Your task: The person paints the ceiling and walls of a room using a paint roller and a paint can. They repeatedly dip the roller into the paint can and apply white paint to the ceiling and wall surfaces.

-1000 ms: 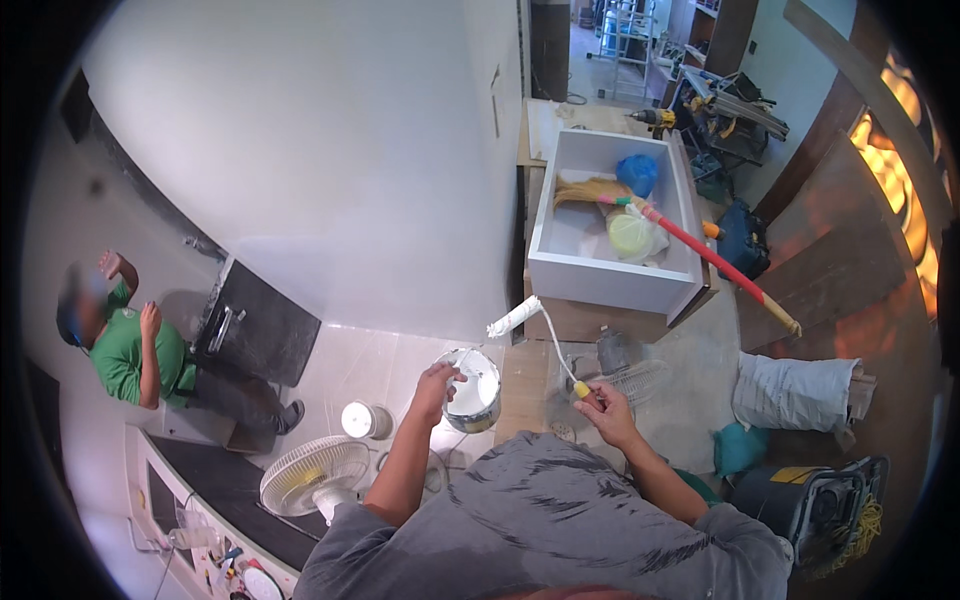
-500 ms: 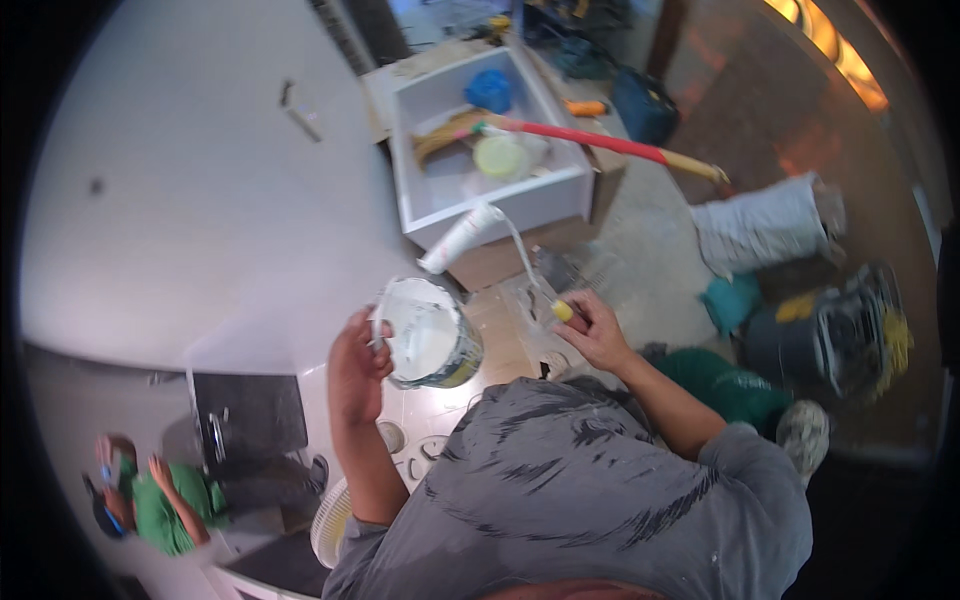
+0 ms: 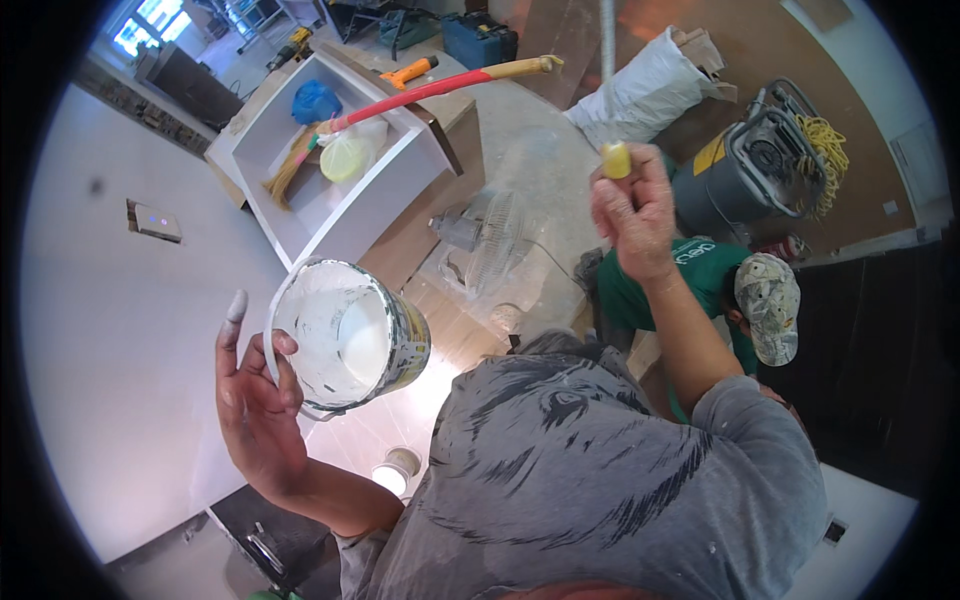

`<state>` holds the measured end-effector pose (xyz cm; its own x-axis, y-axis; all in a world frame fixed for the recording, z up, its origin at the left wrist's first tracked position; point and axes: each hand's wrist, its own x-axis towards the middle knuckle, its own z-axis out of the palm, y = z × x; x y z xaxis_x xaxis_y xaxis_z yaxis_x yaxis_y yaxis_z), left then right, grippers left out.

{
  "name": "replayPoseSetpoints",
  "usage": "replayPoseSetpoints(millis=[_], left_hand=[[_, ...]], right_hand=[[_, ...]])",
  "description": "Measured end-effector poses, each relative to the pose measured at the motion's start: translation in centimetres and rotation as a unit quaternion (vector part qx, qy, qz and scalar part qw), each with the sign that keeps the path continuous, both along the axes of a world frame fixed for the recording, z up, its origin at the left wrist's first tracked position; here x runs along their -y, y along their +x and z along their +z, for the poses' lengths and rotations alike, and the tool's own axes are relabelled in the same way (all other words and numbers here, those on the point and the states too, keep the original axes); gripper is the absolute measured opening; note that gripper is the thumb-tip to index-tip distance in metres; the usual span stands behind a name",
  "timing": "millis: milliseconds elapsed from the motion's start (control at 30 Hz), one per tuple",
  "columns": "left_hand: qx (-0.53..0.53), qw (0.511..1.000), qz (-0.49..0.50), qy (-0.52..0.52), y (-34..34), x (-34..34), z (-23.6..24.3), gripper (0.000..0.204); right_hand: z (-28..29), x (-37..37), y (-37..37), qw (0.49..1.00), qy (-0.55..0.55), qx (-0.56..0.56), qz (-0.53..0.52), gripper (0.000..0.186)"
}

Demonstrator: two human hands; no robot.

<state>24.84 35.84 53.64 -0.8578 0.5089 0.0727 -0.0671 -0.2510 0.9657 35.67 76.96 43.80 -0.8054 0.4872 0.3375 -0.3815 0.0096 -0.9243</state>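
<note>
My left hand [image 3: 268,420] is closed on the thin white bail handle of a bucket [image 3: 408,338], its index finger sticking out straight. The bucket hangs tilted, its opening facing up toward me. White paint lies in the bottom and smears the inner wall. My right hand [image 3: 638,215], raised to the right of the bucket, grips a paint roller [image 3: 616,160] by its handle, whose yellow end shows above the fingers. A pale rod runs up from there past the top edge, so the roller's sleeve is out of view. Whitish paint marks my fingers.
A white open box [image 3: 375,198] holds a straw broom [image 3: 430,90] and bags. A standing fan [image 3: 490,235] is on the floor beyond me. At right, a person in a green shirt [image 3: 655,285] bends low near a grey vacuum [image 3: 735,175]. A wall [image 3: 120,330] stands at left.
My view has swung to the right. The roller has gone from beside the bucket up and to the right, its sleeve leaving view. The bucket now appears larger and farther left.
</note>
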Motion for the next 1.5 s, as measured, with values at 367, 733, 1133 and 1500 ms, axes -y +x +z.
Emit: replayPoseSetpoints(millis=[367,733,1133,1500], left_hand=[[-0.069,0.998,-0.001,0.015,0.7,-4.0,7.7,0.109],[-0.157,0.982,0.105,-0.02,3.2,-7.8,15.9,0.098],[-0.231,0.942,0.222,-0.097,-2.5,-15.1,25.0,0.073],[-0.279,0.94,0.123,-0.156,-15.8,-19.1,28.3,0.063]], right_hand=[[6.6,-11.7,1.6,0.983,0.016,-0.104,-0.15,0.032],[0.5,-33.7,0.6,0.98,0.016,-0.064,-0.19,0.031],[-1.8,-42.7,-5.0,0.98,0.029,-0.011,-0.195,0.025],[-3.5,-47.8,-9.9,0.993,0.038,0.038,-0.108,0.026]])
